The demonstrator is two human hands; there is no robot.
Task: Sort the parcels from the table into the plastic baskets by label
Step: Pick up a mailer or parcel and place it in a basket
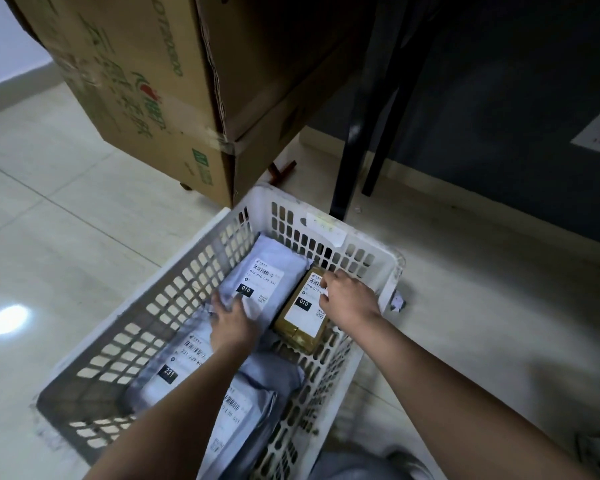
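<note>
we were leaning over the white plastic basket [160, 303] on the tiled floor [66, 209], with cardboard boxes [146, 91] stacked just beyond its far corner and dark chair legs [347, 157] to the far right. inside lay several parcels. the biggest in play was the grey bag parcel [257, 271] marked 010, lying in the far half with its long axis running away from us, toward the far corner. our left hand [231, 323] rested on its near end, fingers bent and pinching the grey plastic. just beside it, to the right and parallel, sat the small brown box [300, 317], also marked 010, tilted up against the right wall. our right hand [350, 299] was on its far right edge, fingers curled over the label [305, 306]. nearer us lay a grey parcel marked 231 [177, 362], partly under our left forearm. both 010 parcels lay straight ahead of the hand nearest each, so we judged neither arm needed to cross.
</note>
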